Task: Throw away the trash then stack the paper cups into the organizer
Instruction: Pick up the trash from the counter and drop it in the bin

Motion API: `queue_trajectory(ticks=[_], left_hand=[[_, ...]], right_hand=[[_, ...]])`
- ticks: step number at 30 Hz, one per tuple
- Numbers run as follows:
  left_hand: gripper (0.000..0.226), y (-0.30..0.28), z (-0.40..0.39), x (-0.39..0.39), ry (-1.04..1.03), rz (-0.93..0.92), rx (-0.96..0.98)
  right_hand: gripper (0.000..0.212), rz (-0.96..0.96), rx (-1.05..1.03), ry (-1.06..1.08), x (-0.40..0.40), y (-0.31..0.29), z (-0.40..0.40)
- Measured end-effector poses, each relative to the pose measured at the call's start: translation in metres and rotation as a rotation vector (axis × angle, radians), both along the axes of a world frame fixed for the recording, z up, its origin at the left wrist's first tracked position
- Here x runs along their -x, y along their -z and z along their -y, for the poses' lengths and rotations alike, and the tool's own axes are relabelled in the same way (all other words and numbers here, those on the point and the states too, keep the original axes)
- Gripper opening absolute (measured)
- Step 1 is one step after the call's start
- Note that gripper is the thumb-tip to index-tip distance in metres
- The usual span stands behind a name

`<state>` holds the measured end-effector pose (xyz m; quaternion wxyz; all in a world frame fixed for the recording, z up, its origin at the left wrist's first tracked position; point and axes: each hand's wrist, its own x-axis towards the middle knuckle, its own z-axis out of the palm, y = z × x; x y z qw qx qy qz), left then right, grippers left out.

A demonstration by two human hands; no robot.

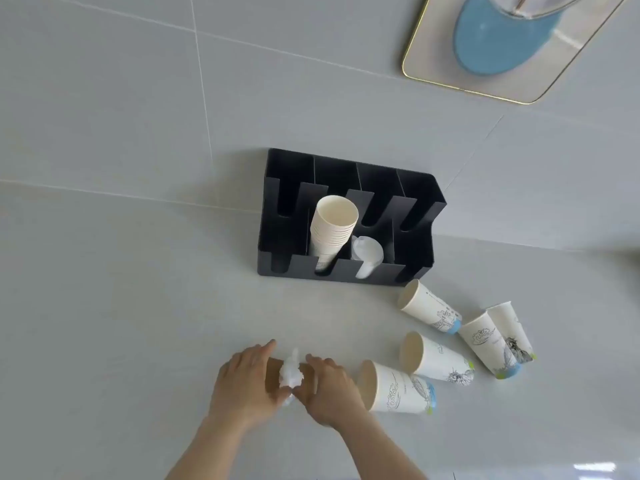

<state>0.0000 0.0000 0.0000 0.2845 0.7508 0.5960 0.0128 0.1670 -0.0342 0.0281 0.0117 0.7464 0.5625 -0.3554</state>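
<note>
My left hand (242, 382) and my right hand (329, 393) are closed together around one paper cup (273, 373) near the front of the light counter. Its brown inside faces up at me. A crumpled white tissue (291, 374) sticks out of its mouth, between my thumbs. The black organizer (419, 195) stands behind, against the wall. It holds a leaning stack of paper cups (334, 226) in one slot. Beside the stack sits a clear plastic piece (367, 254). Several printed paper cups lie on their sides to my right, the nearest cup (398, 389) almost touching my right hand.
A gold-rimmed tray (433, 74) with a blue round object (491, 39) is at the upper right. The loose cups spread from the organizer's right corner toward the front right, one cup (429, 310) just below that corner.
</note>
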Motion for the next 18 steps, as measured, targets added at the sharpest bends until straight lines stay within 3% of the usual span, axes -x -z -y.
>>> queue_trajectory(ticks=[8, 18], left_hand=[[0.08, 0.021, 0.017, -0.014, -0.051, -0.023, -0.086], [0.07, 0.018, 0.026, -0.026, -0.285, 0.169, 0.082]], right_hand=[[0.057, -0.016, -0.075, 0.134, 0.007, 0.011, 0.003], [0.044, -0.104, -0.102, 0.256, -0.01, 0.029, 0.01]])
